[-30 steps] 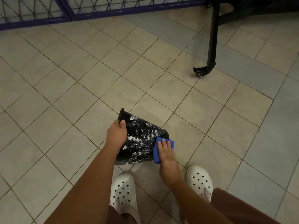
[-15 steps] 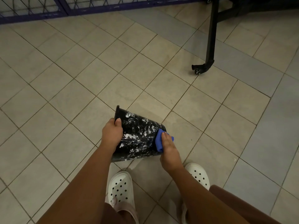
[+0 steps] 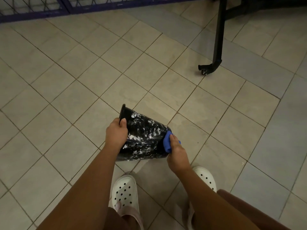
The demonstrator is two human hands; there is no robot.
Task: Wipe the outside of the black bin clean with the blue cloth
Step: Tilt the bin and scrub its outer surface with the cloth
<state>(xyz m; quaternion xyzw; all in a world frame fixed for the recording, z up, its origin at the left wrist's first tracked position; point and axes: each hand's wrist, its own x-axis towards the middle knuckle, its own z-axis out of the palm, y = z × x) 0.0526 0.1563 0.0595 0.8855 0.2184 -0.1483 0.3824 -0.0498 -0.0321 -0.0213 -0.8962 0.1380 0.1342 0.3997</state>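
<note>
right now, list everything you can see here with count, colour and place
black bin: 1, black with white smears, tipped sideways at centre
blue cloth: 1, blue, against the bin's base end
floor tiles: many, beige and grey, all around
metal leg: 1, black, wheeled foot, upper right
mesh fence: 1, purple, top left
clogs: 2, white, bottom centre
left hand: 1, grips the bin's rim
right hand: 1, holds the cloth on the bin

We saw that the black bin [image 3: 144, 135] was of glossy plastic, its smooth side smeared with matt white patches. The blue cloth [image 3: 167, 142] looked a soft, matt fabric. The floor tiles [image 3: 83, 97] seemed ceramic, matt and slightly mottled. The white clogs [image 3: 124, 193] looked like smooth rubbery foam, and the stand leg [image 3: 219, 30] like dark metal.
</note>
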